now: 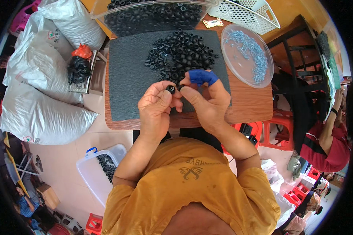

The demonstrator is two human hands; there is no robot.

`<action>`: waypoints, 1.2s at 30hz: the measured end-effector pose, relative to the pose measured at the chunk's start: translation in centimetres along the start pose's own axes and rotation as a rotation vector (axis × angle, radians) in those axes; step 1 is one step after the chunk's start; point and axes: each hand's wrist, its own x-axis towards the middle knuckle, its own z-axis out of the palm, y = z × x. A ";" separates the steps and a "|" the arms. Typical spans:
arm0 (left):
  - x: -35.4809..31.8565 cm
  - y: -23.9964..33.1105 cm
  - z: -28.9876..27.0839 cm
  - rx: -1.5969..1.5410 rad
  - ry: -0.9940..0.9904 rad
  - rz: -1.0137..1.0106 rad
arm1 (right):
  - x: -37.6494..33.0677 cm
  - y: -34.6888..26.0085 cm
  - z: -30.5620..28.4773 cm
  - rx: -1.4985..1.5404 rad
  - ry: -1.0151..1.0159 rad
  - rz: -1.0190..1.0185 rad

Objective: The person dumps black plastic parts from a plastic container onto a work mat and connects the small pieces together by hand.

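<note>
My left hand point(156, 102) pinches a small round black plastic part point(171, 89) with a pale mark on its end. Close beside it, my right hand point(211, 98) holds another small black piece point(180, 87) between thumb and fingers, mostly hidden by them. Blue tape point(202, 77) wraps fingers of the right hand. Both hands are over the near part of a dark grey mat point(127, 78). Just beyond them lies a heap of black plastic parts point(188, 49), with smaller black pieces along its left side.
A clear bin point(153, 19) of black parts stands at the back. To the right are a round clear lid point(247, 55) with small bluish pieces and a white perforated basket point(249, 13). White sacks point(47, 109) flank the left; a plastic box point(94, 172) sits on the floor.
</note>
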 end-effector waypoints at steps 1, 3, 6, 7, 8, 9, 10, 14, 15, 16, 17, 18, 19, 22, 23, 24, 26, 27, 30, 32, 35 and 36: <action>0.0 0.0 0.0 -0.002 0.001 -0.001 | 0.0 -0.5 0.0 0.101 0.016 0.088; -0.2 0.1 0.2 0.038 -0.026 0.015 | -0.1 -0.5 0.1 0.202 0.031 0.176; -0.3 0.1 0.7 0.084 -0.021 0.052 | -0.4 -0.2 0.2 0.263 0.017 0.152; -0.4 0.1 0.9 0.082 -0.018 0.053 | -0.5 -0.4 0.2 0.307 0.012 0.174; -0.4 0.1 1.2 0.096 -0.004 0.060 | -0.5 -0.5 0.1 0.351 0.008 0.196; -0.5 0.1 1.4 0.111 0.010 0.068 | -0.6 -0.5 0.1 0.350 0.004 0.197; -0.5 0.1 1.4 0.109 0.011 0.069 | -0.6 -0.4 0.1 0.336 0.019 0.214; -0.5 -0.2 1.1 0.098 -0.026 0.067 | -0.8 -0.1 -0.2 0.239 0.021 0.142; -0.5 -0.2 1.0 0.090 -0.034 0.071 | -0.8 -0.1 -0.3 0.237 0.018 0.142; -0.5 -0.3 0.9 0.088 -0.031 0.074 | -0.9 -0.3 -0.3 0.263 0.019 0.146; -0.5 -0.3 0.9 0.090 -0.036 0.066 | -1.0 -0.4 -0.3 0.290 0.020 0.149; -0.5 -0.4 0.9 0.092 -0.041 0.059 | -1.0 -0.5 -0.3 0.289 0.016 0.150; -0.5 -0.4 0.9 0.089 -0.041 0.060 | -1.1 -0.6 -0.4 0.271 0.026 0.165; -0.5 -0.6 0.8 0.078 -0.030 0.048 | -1.0 -0.4 -0.6 0.219 0.023 0.168; -0.4 -0.7 0.6 0.084 -0.040 0.045 | -0.9 -0.3 -0.7 0.188 0.013 0.156; -0.3 -0.7 0.5 0.089 -0.050 0.042 | -0.9 -0.6 -0.8 0.185 0.012 0.155; -0.2 -0.6 0.1 0.058 -0.069 0.010 | -0.8 -1.3 -0.8 0.205 -0.024 0.252; -0.1 -0.5 0.0 0.029 -0.089 -0.022 | -0.8 -1.3 -1.0 0.203 -0.025 0.252; 0.5 -1.1 -1.1 -0.280 -0.174 -0.186 | -0.7 -1.2 -1.4 0.062 -0.101 0.201; 0.4 -1.1 -0.8 -0.253 -0.177 -0.182 | -0.6 -1.2 -1.3 0.013 -0.051 0.127; 0.4 -1.1 -0.9 -0.197 -0.181 -0.153 | -0.3 -1.5 -1.3 0.026 -0.034 0.126; 0.4 -1.1 -0.9 -0.169 -0.181 -0.128 | -0.3 -1.5 -1.4 0.025 -0.037 0.126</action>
